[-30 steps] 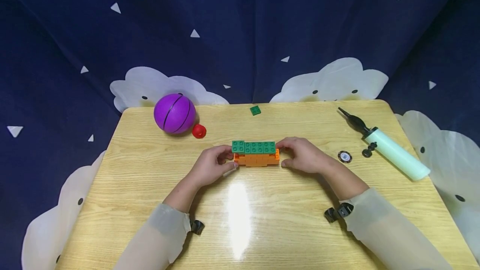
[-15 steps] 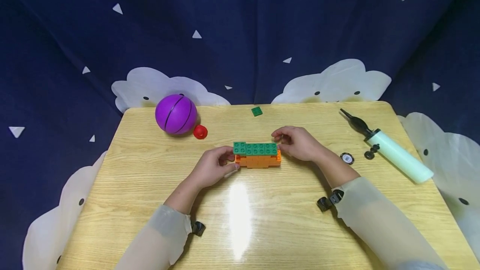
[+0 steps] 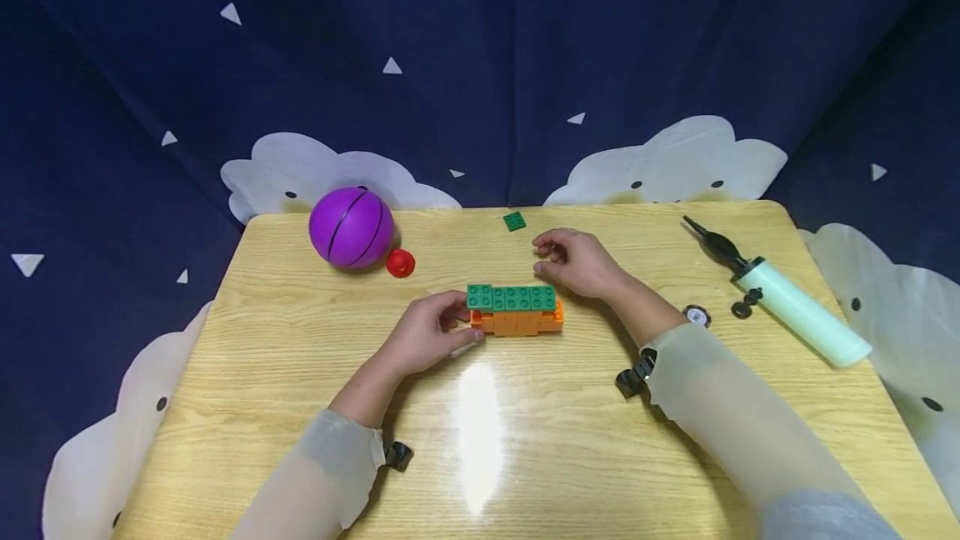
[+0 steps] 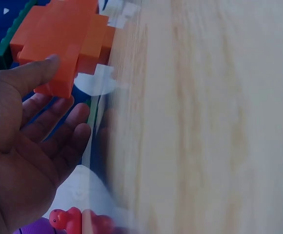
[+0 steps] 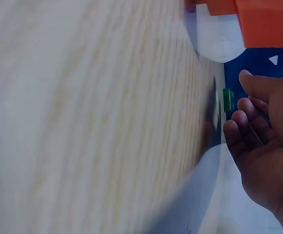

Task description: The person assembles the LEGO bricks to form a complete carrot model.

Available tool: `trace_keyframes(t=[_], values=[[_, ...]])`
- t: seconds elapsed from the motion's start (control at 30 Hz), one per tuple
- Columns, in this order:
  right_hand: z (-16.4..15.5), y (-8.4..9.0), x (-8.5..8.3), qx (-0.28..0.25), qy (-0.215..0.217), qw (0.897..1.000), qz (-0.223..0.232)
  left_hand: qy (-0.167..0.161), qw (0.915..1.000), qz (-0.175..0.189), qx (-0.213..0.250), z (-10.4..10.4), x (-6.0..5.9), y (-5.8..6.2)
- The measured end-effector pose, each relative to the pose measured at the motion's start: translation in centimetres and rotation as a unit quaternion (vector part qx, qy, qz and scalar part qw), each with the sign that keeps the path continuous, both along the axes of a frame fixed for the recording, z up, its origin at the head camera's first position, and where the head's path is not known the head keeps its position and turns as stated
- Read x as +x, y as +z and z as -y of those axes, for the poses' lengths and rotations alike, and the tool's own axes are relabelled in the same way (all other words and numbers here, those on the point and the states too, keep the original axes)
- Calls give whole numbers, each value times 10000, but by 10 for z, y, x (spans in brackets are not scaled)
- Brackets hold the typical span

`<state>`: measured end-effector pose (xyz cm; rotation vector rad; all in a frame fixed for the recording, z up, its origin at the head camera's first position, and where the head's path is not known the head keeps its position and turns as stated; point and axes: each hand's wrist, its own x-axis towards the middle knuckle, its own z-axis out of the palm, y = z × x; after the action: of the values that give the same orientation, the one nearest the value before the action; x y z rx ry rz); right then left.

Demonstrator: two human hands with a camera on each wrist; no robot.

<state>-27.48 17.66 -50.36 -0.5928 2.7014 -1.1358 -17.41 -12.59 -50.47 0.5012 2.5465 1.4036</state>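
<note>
An assembly of toy building bricks stands on the table, with an orange body (image 3: 516, 322) under a row of green studded bricks (image 3: 517, 298). At its left end my left hand (image 3: 429, 330) holds it, thumb on the front and fingers behind; the left wrist view shows the thumb against the orange bricks (image 4: 66, 34). My right hand (image 3: 581, 263) is behind the assembly's right end, apart from it, fingers loosely bent and holding nothing. Beyond its fingertips lies a small green square brick (image 3: 513, 221), also visible in the right wrist view as a green brick (image 5: 228, 100).
A purple ball (image 3: 351, 227) sits at the back left, with a small red toy figure (image 3: 401, 263) beside it. On the right lie a hand pump (image 3: 802, 315), a black knobbed piece (image 3: 746, 303) and a round chip (image 3: 697, 316). A dark blue curtain (image 3: 480, 65) hangs behind the table.
My right hand has left the assembly's right end and moved back and left, closer to the small green brick. The left hand has stayed on the assembly.
</note>
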Motion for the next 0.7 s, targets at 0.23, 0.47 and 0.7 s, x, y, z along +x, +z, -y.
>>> trace_keyframes(t=[0.23,0.47,0.7], values=[[9,-8,-21,162,-22,9996,-210,5,10000,55,-30,-2,-1,-1],[20,-8,-41,602,44,9977,-297,9,9999,123,8,-1,-1,-1],[26,-8,-54,1067,124,9938,-297,-11,9999,150,23,-2,-1,-3]])
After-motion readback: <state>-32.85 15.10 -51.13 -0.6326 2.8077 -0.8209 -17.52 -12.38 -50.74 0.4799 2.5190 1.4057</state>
